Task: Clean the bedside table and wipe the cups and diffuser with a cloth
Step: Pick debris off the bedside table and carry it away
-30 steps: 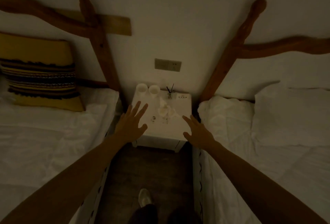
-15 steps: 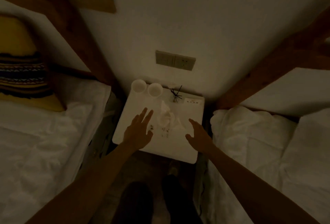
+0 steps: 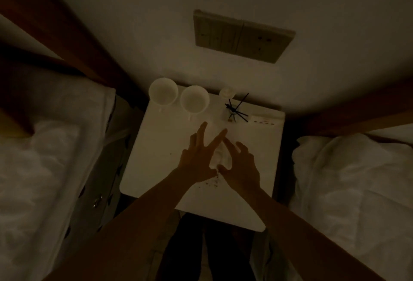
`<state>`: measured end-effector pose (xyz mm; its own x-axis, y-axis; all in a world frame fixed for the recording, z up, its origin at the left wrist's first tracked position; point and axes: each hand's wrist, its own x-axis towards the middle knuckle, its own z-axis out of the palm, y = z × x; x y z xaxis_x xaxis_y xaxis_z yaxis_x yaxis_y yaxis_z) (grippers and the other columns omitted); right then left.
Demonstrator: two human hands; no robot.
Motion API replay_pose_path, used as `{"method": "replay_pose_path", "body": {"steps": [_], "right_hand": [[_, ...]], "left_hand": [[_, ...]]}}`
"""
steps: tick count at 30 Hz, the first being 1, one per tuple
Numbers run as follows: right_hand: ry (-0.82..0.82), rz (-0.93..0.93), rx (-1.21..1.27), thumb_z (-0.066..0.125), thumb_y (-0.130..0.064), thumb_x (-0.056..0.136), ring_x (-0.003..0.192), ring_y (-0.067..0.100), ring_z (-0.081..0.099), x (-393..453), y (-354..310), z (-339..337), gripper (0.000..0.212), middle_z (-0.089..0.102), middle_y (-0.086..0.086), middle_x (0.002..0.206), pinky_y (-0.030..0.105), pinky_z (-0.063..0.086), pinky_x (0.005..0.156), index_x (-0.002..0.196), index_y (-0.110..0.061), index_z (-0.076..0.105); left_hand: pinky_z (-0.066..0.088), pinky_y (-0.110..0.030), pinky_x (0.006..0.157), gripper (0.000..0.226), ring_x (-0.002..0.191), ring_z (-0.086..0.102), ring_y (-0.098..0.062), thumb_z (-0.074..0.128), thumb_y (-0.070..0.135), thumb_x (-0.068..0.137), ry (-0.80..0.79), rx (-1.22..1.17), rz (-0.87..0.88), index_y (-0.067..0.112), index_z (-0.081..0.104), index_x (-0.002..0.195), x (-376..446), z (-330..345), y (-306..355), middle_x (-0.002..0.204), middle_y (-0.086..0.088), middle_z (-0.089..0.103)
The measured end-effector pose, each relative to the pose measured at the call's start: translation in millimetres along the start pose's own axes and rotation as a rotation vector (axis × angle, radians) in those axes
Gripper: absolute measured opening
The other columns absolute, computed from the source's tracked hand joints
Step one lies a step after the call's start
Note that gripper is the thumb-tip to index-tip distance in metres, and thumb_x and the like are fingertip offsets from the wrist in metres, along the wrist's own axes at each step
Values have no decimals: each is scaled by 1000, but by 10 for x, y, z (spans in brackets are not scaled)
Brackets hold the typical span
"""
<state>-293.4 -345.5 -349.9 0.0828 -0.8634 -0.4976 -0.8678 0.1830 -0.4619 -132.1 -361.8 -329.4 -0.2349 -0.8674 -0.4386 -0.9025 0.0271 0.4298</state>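
Note:
A white bedside table (image 3: 156, 157) stands between two beds in dim light. Two white cups (image 3: 163, 94) (image 3: 194, 101) sit side by side at its back left. A reed diffuser (image 3: 233, 110) with black sticks stands at the back middle. A crumpled white cloth (image 3: 220, 156) lies in the middle of the tabletop. My left hand (image 3: 199, 157) and my right hand (image 3: 242, 165) hover over the cloth from either side, fingers spread, fingertips nearly meeting above it. Neither hand grips anything. Dark crumbs (image 3: 211, 183) lie near the front, beside my wrists.
A white bed (image 3: 44, 168) is close on the left and another (image 3: 357, 191) on the right. A small card or strip (image 3: 264, 120) lies at the table's back right. A switch and socket plate (image 3: 242, 35) is on the wall above. My legs stand before the table.
I have come closer and the view now looks down on the table. Both hands moved inward from the table's sides and now meet over the cloth.

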Motion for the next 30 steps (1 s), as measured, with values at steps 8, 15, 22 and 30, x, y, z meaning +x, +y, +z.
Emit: {"method": "replay_pose_path", "body": {"steps": [8,15,22,30], "right_hand": [[138,-25,88,64,-15,94,114,27,50,225,87,194,66,39,7,133,38,56,88,151,-36,38],[164,12,195,60,-11,95,103,25,56,272,134,77,66,42,7,125,28,52,89,150,-38,37],[129,-4,169,55,-11,93,84,5,44,58,42,-251,55,39,-6,108,3,32,67,140,-38,48],[136,-133,181,52,-11,97,64,7,49,-331,-331,-594,26,46,1,104,23,48,60,119,-22,62]], "left_hand": [[55,-39,88,84,131,32,-36,70,20,84,-74,60,-80,24,23,154,396,150,-125,153,-15,13],[52,-42,94,45,118,51,-33,64,15,88,25,-127,-81,9,53,131,473,-42,-89,135,-13,39],[48,-37,78,39,98,58,-33,69,24,85,14,-180,-136,12,55,119,206,-371,25,113,-8,48],[37,-31,76,38,96,55,-27,67,33,84,142,-279,-265,12,51,111,-450,-689,118,105,-2,48]]}}
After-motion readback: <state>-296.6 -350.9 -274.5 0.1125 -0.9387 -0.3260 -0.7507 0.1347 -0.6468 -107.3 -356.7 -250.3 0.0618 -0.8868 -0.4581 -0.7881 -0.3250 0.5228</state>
